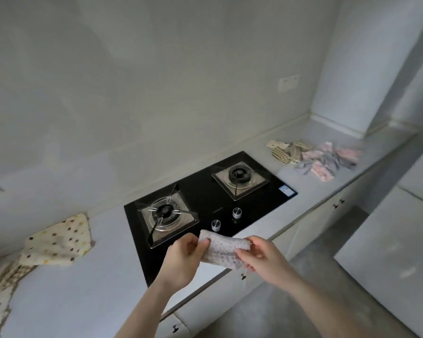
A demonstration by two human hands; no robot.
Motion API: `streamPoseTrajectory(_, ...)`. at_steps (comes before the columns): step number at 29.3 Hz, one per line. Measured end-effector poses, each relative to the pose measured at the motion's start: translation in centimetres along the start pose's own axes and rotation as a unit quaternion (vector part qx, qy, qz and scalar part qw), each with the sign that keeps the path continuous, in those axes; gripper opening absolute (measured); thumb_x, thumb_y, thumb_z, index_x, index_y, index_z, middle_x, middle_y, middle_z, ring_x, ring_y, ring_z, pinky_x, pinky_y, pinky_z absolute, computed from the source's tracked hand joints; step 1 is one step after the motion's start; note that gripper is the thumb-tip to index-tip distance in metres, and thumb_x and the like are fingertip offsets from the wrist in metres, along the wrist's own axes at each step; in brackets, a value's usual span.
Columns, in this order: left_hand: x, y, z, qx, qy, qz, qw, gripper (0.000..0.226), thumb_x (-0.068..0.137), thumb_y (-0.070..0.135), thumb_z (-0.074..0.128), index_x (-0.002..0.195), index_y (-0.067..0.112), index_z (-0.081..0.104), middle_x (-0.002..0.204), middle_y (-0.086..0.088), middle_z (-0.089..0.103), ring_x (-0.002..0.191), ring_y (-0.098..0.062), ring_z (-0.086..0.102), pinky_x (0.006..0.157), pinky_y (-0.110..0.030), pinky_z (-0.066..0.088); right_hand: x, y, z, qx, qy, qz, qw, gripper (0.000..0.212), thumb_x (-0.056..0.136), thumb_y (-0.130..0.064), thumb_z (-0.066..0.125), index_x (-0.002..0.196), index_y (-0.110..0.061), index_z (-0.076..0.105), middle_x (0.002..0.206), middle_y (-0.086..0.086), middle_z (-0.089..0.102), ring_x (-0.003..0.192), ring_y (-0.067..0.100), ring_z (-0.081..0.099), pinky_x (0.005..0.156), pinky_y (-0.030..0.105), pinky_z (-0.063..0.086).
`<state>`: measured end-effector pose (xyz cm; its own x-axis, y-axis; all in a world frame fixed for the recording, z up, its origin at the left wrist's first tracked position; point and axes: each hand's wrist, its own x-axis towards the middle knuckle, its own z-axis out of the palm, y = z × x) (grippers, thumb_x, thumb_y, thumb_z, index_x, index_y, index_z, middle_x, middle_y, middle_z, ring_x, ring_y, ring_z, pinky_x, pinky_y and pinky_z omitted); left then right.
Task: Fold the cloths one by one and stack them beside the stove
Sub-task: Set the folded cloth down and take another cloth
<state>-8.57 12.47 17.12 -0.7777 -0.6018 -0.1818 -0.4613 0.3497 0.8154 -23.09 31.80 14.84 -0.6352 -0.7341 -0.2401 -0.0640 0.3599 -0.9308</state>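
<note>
Both your hands — left hand, right hand — pinch the dotted cloth in mid-air over the stove front, mid-fold — next, likely bring its ends together and stack it on the bench.

Dotted cloth folded, held above stove front edge — unfolded cloths piled right.

Dim, flat, cool-grey light throughout; no hard shadows. Brighter toward right side, pale blue cast on right wall. Faint sheen on glossy black glass two-burner stove. Whole frame soft, grainy. Wide-angle bending of pale grey table edge; left-edge cloths smeared, far pile of patterned cloths blurred.
</note>
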Motion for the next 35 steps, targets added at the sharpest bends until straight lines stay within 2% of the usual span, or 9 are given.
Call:
streamPoseTrajectory(5, 5.9, 6.8, 7.1, 0.003, -0.031, 0.037, 0.999, 0.023, 0.101, 0.042, 0.061, 0.089, 0.023, 0.066, 0.083, 0.001, 0.073, 0.077, -0.016, 0.071, 0.073, -0.041, 0.061, 2.0, 2.2, -10.1, 0.002, 0.045, 0.019, 0.999, 0.024, 0.094, -0.042, 0.07, 0.11, -0.024, 0.066, 0.1, -0.005, 0.073, 0.089, 0.01, 0.072, 0.075, 0.023, 0.058)
streamPoseTrajectory(10, 10.6, 11.9, 13.6, 0.032, -0.035, 0.037, 0.998, 0.029, 0.099, 0.048, 0.06, 0.084, 0.023, 0.064, 0.079, 0.0, 0.07, 0.075, -0.019, 0.069, 0.072, -0.045, 0.059, 5.1, 4.2, -19.5, -0.009, 0.045, 0.046, 0.998, 0.018, 0.095, -0.037, 0.07, 0.105, -0.023, 0.067, 0.092, -0.001, 0.075, 0.086, 0.014, 0.072, 0.077, 0.028, 0.059)
streamPoseTrajectory(16, 14.6, 13.6, 16.8, 0.048, 0.001, -0.029, 0.998, 0.045, 0.097, 0.057, 0.057, 0.078, 0.017, 0.064, 0.076, -0.006, 0.068, 0.073, -0.027, 0.067, 0.068, -0.048, 0.055, 10.8, 4.9, -24.5, -0.007, 0.001, 0.054, 0.999, 0.024, 0.09, -0.039, 0.074, 0.106, -0.023, 0.068, 0.096, -0.002, 0.075, 0.085, 0.012, 0.073, 0.07, 0.022, 0.056)
streamPoseTrajectory(18, 16.4, 14.2, 17.3, 0.061, -0.005, -0.034, 0.998, 0.05, 0.098, 0.057, 0.055, 0.079, 0.012, 0.065, 0.077, -0.01, 0.067, 0.073, -0.031, 0.066, 0.066, -0.048, 0.054, 12.6, 5.5, -25.4, -0.003, -0.005, 0.059, 0.998, 0.039, 0.084, -0.051, 0.075, 0.111, -0.025, 0.067, 0.103, -0.002, 0.074, 0.09, 0.013, 0.073, 0.075, 0.026, 0.06)
streamPoseTrajectory(20, 18.8, 15.3, 17.7, 0.065, -0.021, -0.033, 0.997, 0.053, 0.098, 0.058, 0.054, 0.082, 0.009, 0.066, 0.079, -0.014, 0.068, 0.074, -0.034, 0.065, 0.066, -0.05, 0.053, 14.3, 5.8, -26.5, -0.003, -0.005, 0.066, 0.998, 0.033, 0.088, -0.046, 0.073, 0.111, -0.025, 0.067, 0.101, -0.003, 0.075, 0.089, 0.013, 0.074, 0.077, 0.029, 0.06)
streamPoseTrajectory(23, 22.7, 17.6, 18.6, 0.058, -0.049, -0.02, 0.997, 0.053, 0.099, 0.056, 0.053, 0.085, 0.006, 0.066, 0.079, -0.015, 0.068, 0.066, -0.031, 0.062, 0.062, -0.045, 0.05, 16.5, 5.8, -28.9, -0.004, 0.026, 0.069, 0.997, 0.019, 0.097, -0.032, 0.067, 0.11, -0.019, 0.066, 0.095, 0.001, 0.076, 0.083, 0.015, 0.073, 0.07, 0.025, 0.057)
streamPoseTrajectory(26, 26.7, 20.1, 20.2, 0.052, -0.072, -0.005, 0.996, 0.052, 0.102, 0.052, 0.05, 0.082, 0.007, 0.063, 0.068, -0.007, 0.061, 0.06, -0.016, 0.055, 0.064, -0.038, 0.047, 18.7, 6.6, -32.0, -0.001, 0.066, 0.085, 0.994, 0.015, 0.098, -0.026, 0.064, 0.101, -0.012, 0.066, 0.085, 0.006, 0.074, 0.076, 0.016, 0.069, 0.069, 0.029, 0.056)
streamPoseTrajectory(30, 31.4, 23.0, 22.5, 0.078, -0.116, 0.016, 0.99, 0.053, 0.103, 0.055, 0.047, 0.083, 0.009, 0.067, 0.076, -0.009, 0.068, 0.073, -0.026, 0.066, 0.081, -0.046, 0.055, 21.7, 8.7, -36.4, 0.057, 0.136, 0.128, 0.981, 0.015, 0.098, -0.022, 0.066, 0.096, -0.006, 0.065, 0.073, 0.005, 0.068, 0.071, 0.019, 0.064, 0.068, 0.032, 0.052)
streamPoseTrajectory(35, 35.3, 24.6, 24.0, 0.126, -0.127, 0.011, 0.984, 0.046, 0.102, 0.055, 0.047, 0.08, 0.021, 0.068, 0.07, 0.0, 0.068, 0.075, -0.016, 0.068, 0.087, -0.04, 0.056, 25.2, 11.3, -39.3, 0.131, 0.189, 0.196, 0.953, 0.009, 0.097, -0.016, 0.068, 0.1, -0.007, 0.067, 0.075, 0.011, 0.068, 0.067, 0.02, 0.063, 0.062, 0.031, 0.05)
